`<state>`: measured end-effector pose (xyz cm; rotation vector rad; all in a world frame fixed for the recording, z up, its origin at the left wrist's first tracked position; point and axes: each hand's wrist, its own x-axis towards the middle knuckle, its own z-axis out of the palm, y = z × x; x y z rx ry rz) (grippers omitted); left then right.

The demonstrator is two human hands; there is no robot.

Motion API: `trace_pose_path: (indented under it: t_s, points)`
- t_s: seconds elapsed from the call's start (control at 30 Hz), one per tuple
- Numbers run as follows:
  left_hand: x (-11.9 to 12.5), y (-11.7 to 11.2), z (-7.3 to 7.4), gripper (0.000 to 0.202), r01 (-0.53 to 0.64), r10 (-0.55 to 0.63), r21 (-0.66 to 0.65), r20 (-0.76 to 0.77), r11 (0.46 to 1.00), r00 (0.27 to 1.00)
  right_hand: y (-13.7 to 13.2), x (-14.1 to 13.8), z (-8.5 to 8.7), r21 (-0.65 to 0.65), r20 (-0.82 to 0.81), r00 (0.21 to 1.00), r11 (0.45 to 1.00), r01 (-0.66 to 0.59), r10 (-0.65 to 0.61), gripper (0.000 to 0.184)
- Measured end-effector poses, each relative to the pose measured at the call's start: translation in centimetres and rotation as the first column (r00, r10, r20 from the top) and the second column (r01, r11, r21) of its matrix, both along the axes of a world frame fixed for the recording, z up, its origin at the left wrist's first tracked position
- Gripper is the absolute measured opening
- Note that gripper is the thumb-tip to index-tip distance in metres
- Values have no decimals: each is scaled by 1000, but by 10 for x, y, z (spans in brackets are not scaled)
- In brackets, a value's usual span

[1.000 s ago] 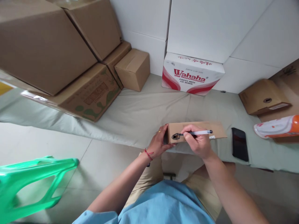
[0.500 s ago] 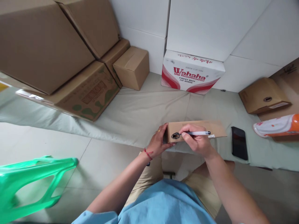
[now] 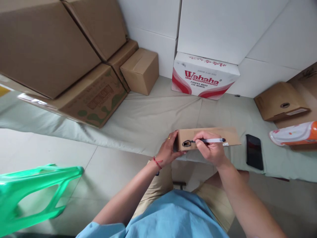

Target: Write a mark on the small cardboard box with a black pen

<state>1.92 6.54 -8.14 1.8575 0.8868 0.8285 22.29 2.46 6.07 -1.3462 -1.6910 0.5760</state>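
Note:
A long brown cardboard box (image 3: 229, 135) lies near the front edge of the cloth-covered surface. My left hand (image 3: 170, 150) clasps its left end, thumb on the near side and fingers on the far side. A pen (image 3: 216, 140) with a clear barrel and dark end is pinched in my right hand (image 3: 210, 151), above the box. The pen's tip is just right of a hole (image 3: 186, 143) ringed with a dark line near the box's left end. Part of the box is hidden behind my right hand.
A black phone (image 3: 254, 152) and an orange-white package (image 3: 294, 135) lie to the right. At the back are a white-and-red Wahaba-style water carton (image 3: 205, 76) and a brown box with a hole (image 3: 279, 100). Cartons (image 3: 99, 96) are stacked left; a green stool (image 3: 42, 191) stands below.
My right hand and the pen have shifted slightly right, so the tip has moved from the hole's edge to just beside it. My left hand keeps its grip on the box.

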Motion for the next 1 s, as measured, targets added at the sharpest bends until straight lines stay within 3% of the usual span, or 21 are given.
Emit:
trace_pose_path:
  t_s: [0.23, 0.47, 0.57, 0.63, 0.67, 0.73, 0.8, 0.83, 0.87, 0.93, 1.0]
  points:
    - [-1, 0, 2, 106, 6, -6, 6, 3, 1000, 1000, 0, 3, 2, 25, -16, 999, 999, -32, 32, 18]
    - [-1, 0, 0, 105, 5, -5, 25, 3, 1000, 1000, -7, 5, 4, -71, -80, 988, 988, -136, 130, 18]
    - [-1, 0, 1, 104, 4, -4, 11, 0, 1000, 1000, -16, 13, 12, -92, -206, 979, 995, -34, 14, 15]
    - [-1, 0, 3, 103, 2, -2, -7, -3, 1000, 1000, -20, 27, 16, -9, -320, 934, 986, 168, -162, 21]
    - [-1, 0, 4, 102, 2, -2, -14, -4, 1000, 1000, -22, 39, 16, 48, -365, 891, 951, 306, -268, 24]
    - [-2, -1, 6, 103, -1, 1, -20, -8, 1000, 1000, -25, 70, 9, 134, -362, 789, 810, 570, -496, 27]
    - [-2, -1, 6, 104, -8, 7, -24, -14, 1000, 1000, -31, 107, -7, 165, -136, 679, 659, 734, -722, 27]
    - [-2, -1, 6, 104, -12, 12, -26, -17, 1000, 1000, -35, 124, -17, 155, 71, 609, 612, 775, -790, 26]
    - [-2, -1, 5, 104, -15, 15, -27, -21, 1000, 1000, -40, 139, -28, 106, 292, 528, 575, 811, -798, 27]
    - [-2, -1, 5, 103, -19, 18, -23, -32, 1000, 999, -49, 160, -49, -70, 667, 425, 516, 854, -612, 34]
    - [-1, 0, 4, 102, -20, 19, -16, -41, 1000, 999, -57, 168, -65, -251, 815, 446, 469, 847, -370, 40]
